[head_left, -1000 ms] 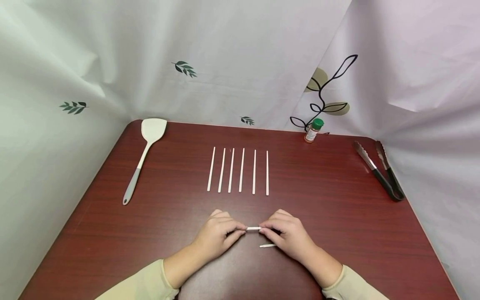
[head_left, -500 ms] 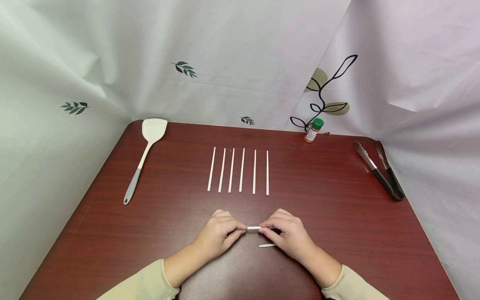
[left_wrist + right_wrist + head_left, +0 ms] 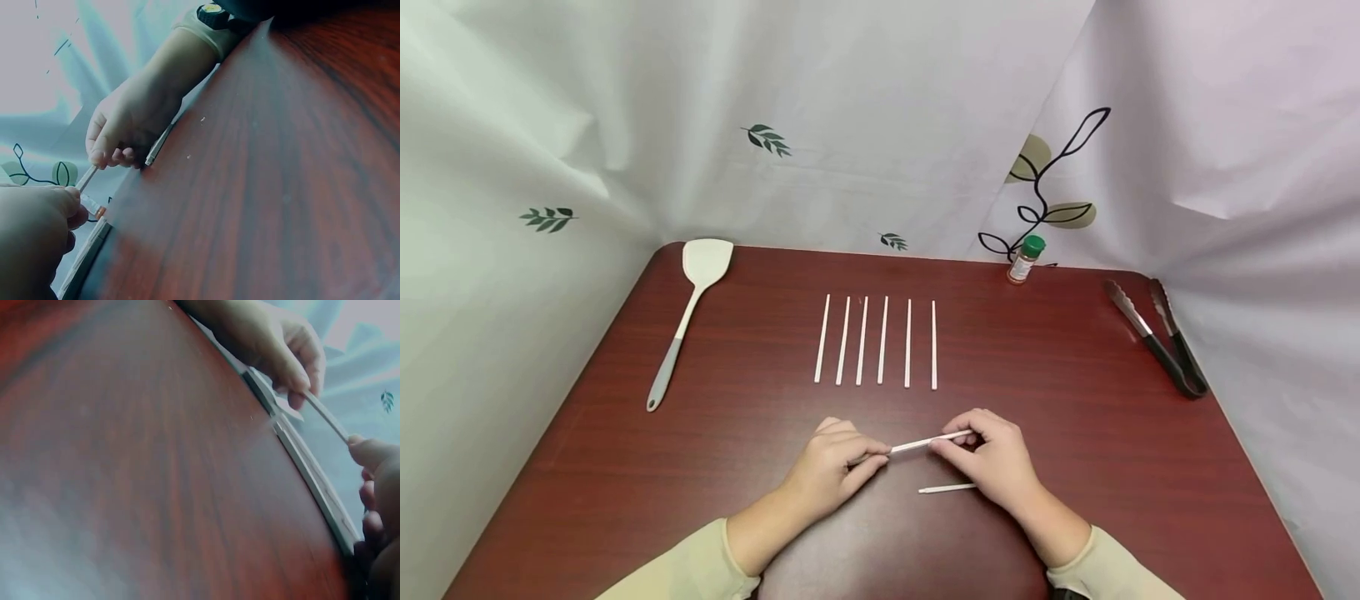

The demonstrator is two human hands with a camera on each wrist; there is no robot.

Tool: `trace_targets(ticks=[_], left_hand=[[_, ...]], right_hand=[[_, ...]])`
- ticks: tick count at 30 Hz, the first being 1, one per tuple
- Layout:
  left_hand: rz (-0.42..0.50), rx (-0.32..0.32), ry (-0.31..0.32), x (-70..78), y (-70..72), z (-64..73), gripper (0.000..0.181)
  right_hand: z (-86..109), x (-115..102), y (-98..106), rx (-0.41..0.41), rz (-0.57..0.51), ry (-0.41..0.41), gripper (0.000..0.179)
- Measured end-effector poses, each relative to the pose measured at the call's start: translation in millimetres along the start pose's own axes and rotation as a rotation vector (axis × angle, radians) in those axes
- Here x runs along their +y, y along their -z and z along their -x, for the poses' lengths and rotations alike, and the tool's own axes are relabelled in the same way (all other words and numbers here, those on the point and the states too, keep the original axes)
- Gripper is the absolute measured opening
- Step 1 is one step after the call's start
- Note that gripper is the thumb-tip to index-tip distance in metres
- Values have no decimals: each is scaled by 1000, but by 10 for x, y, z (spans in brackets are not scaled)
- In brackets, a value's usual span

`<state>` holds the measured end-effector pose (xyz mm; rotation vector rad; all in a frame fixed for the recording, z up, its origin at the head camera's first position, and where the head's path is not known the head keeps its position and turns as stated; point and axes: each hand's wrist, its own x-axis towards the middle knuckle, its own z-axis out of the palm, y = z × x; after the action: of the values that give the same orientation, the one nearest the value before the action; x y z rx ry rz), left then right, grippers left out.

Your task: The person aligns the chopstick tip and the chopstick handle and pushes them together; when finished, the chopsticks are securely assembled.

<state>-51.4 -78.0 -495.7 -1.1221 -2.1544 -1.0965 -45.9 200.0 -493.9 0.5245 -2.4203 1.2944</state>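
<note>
Both hands hold one white chopstick a little above the table, slanting up to the right. My left hand pinches it between thumb and fingers, hiding part of its left end. The right hand pinches it farther right, as the right wrist view also shows. Below the right hand lies a second white chopstick, its right end covered by that hand. Beyond the hands, several white chopsticks lie side by side in a row, apart from each other.
On the dark red table, a white spatula with a grey handle lies at the left. A green-capped spice bottle stands at the back right. Metal tongs with black handles lie near the right edge. White curtains enclose the table.
My right hand has moved right and slightly away, so more of the held chopstick shows and it now slants. More of the chopstick below that hand is uncovered. The left hand barely moved.
</note>
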Motion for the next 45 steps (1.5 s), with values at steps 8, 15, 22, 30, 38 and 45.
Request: trace_targets(ticks=[8,15,22,30,38,45], left_hand=[[-46,-104,12,-4,11,30,26],[7,-233,-57,14,46,24,35],[-35,-232,-67,41,-40,2,32],[-65,-236,-116,161,-252,-124,38],[-129,-256,-80,173,-411,-266,37],[-214,-284,-20,120,-587,-486,32]], right_hand=[[-66,76,99,24,-376,-308,22],[-139,110,67,84,-622,-405,49],[-190,146,40,75,-573,-387,49],[-247,223,69,-38,-312,-208,58],[-412,412,166,-34,-16,-77,57],[-675,657,294,-26,143,4,49]])
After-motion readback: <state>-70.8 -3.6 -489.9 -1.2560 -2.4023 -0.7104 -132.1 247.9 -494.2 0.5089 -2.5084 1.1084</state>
